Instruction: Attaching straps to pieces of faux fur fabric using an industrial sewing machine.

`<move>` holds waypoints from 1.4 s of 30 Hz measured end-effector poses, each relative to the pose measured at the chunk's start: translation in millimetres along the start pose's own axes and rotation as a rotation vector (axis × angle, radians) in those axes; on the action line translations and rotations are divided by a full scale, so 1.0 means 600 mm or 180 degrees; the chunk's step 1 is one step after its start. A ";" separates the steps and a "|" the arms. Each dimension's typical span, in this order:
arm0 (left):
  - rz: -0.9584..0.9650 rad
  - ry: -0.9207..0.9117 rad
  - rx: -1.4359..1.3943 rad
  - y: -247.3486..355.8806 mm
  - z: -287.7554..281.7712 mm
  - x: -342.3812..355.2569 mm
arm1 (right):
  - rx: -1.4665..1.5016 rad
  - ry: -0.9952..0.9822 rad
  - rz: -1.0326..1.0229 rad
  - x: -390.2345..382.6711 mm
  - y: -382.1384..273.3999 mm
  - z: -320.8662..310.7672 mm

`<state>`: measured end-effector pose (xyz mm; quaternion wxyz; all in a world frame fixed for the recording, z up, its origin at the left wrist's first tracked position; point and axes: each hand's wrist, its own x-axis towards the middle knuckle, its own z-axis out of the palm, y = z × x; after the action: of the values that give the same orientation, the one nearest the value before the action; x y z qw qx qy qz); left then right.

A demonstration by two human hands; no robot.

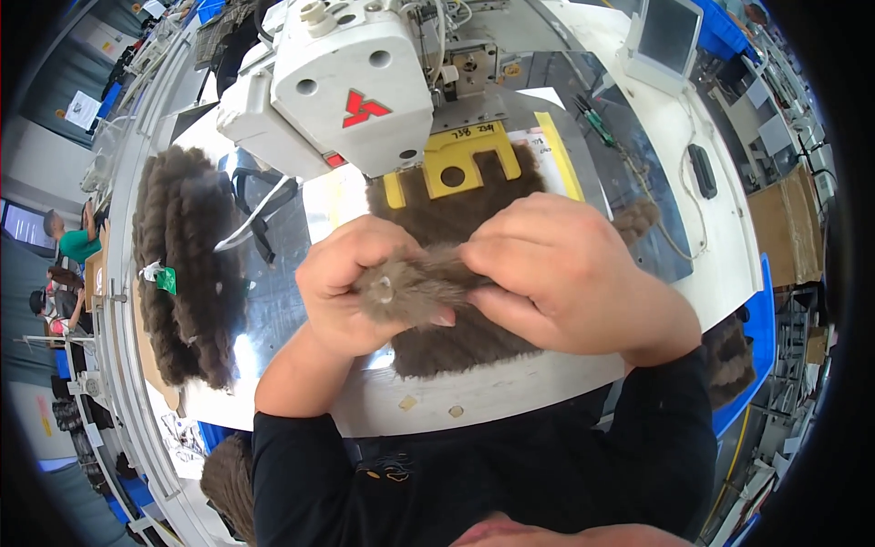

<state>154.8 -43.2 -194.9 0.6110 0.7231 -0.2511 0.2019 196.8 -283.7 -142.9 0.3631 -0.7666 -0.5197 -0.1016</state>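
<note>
Between my two hands is a small brown fur piece [415,290] with a small pale spot on it. My left hand [344,283] is wrapped round its left end. With thumb and fingers pressed together, my right hand [547,273] pinches its right end. Below my hands a larger brown fur panel [456,345] lies flat on the worktable. A yellow plate [453,169] with cut-out slots rests on the panel's far part, under the head of a white sewing machine [351,91].
Rolled fur strips [187,273] are piled at the left, with a green tag on them. A screen unit [663,41], a small black device [703,171] and a green-handled tool [594,121] lie to the right. Blue bins flank the table; people sit far left.
</note>
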 end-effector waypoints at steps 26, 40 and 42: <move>-0.0657 0.0305 -0.0812 -0.022 0.009 -0.014 | 0.0165 -0.0314 0.0694 0.008 0.013 0.005; -0.1618 0.1060 -0.2088 -0.057 0.042 0.006 | 0.0616 -0.0214 0.1258 0.013 0.052 0.054; -0.1779 0.0992 -0.2041 -0.072 0.037 0.014 | 0.0719 -0.0333 0.1518 0.015 0.053 0.058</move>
<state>187.5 -60.4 -227.3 0.8656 0.4984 -0.0011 0.0476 221.0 -260.6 -177.2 0.4326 -0.8262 -0.3506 0.0852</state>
